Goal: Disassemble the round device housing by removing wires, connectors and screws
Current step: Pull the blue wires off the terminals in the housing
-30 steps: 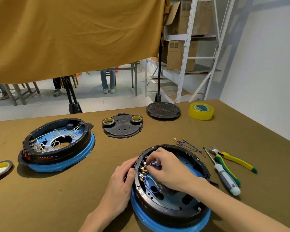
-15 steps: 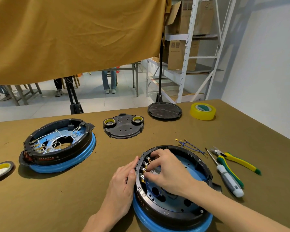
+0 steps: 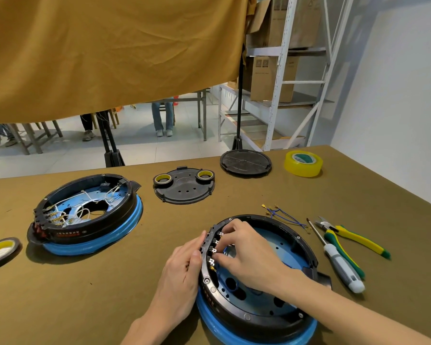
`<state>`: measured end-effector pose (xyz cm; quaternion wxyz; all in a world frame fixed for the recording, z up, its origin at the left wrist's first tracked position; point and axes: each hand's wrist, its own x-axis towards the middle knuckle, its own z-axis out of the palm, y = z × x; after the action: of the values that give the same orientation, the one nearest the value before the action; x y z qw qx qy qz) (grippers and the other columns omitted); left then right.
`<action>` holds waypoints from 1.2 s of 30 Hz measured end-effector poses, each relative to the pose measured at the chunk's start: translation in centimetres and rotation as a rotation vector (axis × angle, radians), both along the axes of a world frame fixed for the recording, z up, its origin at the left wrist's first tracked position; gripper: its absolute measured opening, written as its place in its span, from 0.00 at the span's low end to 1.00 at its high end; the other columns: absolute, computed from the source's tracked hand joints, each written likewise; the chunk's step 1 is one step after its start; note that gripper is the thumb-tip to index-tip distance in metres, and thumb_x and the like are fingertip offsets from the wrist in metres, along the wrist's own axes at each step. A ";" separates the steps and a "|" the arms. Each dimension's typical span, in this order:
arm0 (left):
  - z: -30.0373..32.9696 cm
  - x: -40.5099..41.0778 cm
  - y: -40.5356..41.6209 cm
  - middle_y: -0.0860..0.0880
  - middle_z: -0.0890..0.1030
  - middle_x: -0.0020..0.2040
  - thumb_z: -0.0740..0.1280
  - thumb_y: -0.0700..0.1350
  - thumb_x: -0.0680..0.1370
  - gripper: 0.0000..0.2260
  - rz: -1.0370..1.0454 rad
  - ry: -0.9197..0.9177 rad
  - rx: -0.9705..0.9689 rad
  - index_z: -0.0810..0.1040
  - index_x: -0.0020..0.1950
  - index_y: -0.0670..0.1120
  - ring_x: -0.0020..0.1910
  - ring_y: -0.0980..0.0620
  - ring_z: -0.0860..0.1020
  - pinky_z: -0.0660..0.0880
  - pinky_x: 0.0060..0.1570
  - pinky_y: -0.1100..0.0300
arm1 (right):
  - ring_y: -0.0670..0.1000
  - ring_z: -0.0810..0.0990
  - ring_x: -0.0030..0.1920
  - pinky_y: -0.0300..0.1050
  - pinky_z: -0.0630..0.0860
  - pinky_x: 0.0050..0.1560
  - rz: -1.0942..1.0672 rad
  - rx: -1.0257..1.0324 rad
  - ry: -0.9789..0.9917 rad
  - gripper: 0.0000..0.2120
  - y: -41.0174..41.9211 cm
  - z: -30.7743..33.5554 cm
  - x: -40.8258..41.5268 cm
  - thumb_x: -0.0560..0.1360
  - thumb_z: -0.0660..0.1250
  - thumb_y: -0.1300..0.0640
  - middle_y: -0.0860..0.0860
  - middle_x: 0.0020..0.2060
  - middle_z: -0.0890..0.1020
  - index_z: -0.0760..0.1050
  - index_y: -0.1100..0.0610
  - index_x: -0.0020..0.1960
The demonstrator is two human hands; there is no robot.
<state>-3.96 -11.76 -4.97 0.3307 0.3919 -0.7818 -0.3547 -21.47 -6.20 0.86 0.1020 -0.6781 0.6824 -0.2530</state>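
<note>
- Round housing (image 3: 279,307), black ring on blue base, at table's near edge; loose blue loop seen earlier under fingers now hidden.
- Right hand (image 3: 246,255) has moved lower along connector row (image 3: 213,247), fingertips pinching there.
- Left hand (image 3: 182,272) presses outer rim, fingers straight.

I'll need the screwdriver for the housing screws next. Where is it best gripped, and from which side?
Take the screwdriver by its thick white and green handle, the end nearest the person, coming from above with the right hand. It lies flat on the table, thin shaft pointing away. The pliers lie close on its right, so I'd close the fingers near the butt.
</note>
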 end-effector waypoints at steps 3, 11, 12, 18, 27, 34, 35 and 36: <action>0.0 0.0 -0.1 0.66 0.72 0.71 0.45 0.68 0.80 0.26 0.000 -0.003 -0.001 0.64 0.75 0.63 0.71 0.72 0.65 0.66 0.73 0.60 | 0.44 0.70 0.60 0.41 0.70 0.58 0.004 -0.016 0.011 0.08 -0.1 -0.1 0.0 0.77 0.71 0.44 0.43 0.56 0.74 0.84 0.47 0.50; 0.3 0.0 0.0 0.75 0.66 0.67 0.44 0.70 0.78 0.26 -0.003 -0.006 -0.009 0.63 0.73 0.65 0.69 0.78 0.62 0.61 0.70 0.67 | 0.43 0.71 0.60 0.40 0.70 0.59 -0.001 -0.028 0.009 0.07 0.0 -0.3 0.0 0.77 0.71 0.44 0.43 0.57 0.75 0.83 0.46 0.49; 0.3 0.0 0.1 0.75 0.66 0.67 0.44 0.70 0.79 0.26 -0.002 -0.005 -0.008 0.63 0.73 0.65 0.69 0.78 0.62 0.61 0.69 0.68 | 0.43 0.71 0.60 0.40 0.71 0.59 -0.008 -0.027 0.013 0.07 0.0 -0.3 0.0 0.76 0.71 0.44 0.43 0.57 0.75 0.83 0.46 0.49; 0.5 0.2 0.2 0.75 0.66 0.66 0.44 0.70 0.78 0.27 -0.006 -0.005 0.002 0.63 0.74 0.64 0.69 0.78 0.62 0.62 0.69 0.67 | 0.43 0.72 0.60 0.43 0.73 0.59 -0.009 -0.013 0.011 0.07 0.2 0.1 0.0 0.77 0.71 0.44 0.42 0.58 0.75 0.84 0.46 0.49; 0.6 0.1 0.5 0.71 0.67 0.68 0.44 0.66 0.83 0.22 0.000 -0.028 -0.002 0.62 0.74 0.64 0.69 0.79 0.61 0.61 0.70 0.67 | 0.42 0.71 0.62 0.44 0.69 0.64 0.004 -0.069 -0.015 0.05 0.3 0.0 -0.6 0.76 0.73 0.47 0.41 0.59 0.79 0.85 0.47 0.46; 0.7 0.1 0.4 0.66 0.70 0.71 0.44 0.68 0.80 0.27 0.004 -0.026 -0.004 0.64 0.75 0.62 0.71 0.74 0.62 0.64 0.72 0.61 | 0.46 0.83 0.39 0.41 0.79 0.44 0.030 -0.259 -0.547 0.01 0.5 1.6 -1.1 0.76 0.74 0.58 0.47 0.38 0.85 0.85 0.53 0.47; 0.7 0.1 0.5 0.65 0.70 0.71 0.44 0.68 0.80 0.26 0.007 -0.026 -0.002 0.64 0.75 0.62 0.71 0.74 0.62 0.64 0.72 0.60 | 0.49 0.82 0.34 0.42 0.80 0.39 0.045 -0.249 -0.653 0.02 0.4 2.1 -1.1 0.77 0.73 0.60 0.51 0.36 0.85 0.85 0.55 0.47; 0.8 0.1 0.5 0.65 0.70 0.71 0.44 0.68 0.80 0.26 0.010 -0.028 0.002 0.64 0.75 0.62 0.70 0.75 0.62 0.64 0.73 0.59 | 0.51 0.80 0.30 0.43 0.79 0.34 0.045 -0.242 -0.734 0.02 0.2 2.5 -1.3 0.78 0.73 0.61 0.54 0.35 0.85 0.85 0.57 0.48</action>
<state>-3.88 -11.27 -4.21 0.3212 0.4008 -0.7841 -0.3484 -22.78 -5.99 3.38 0.2639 -0.5644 0.5508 -0.5553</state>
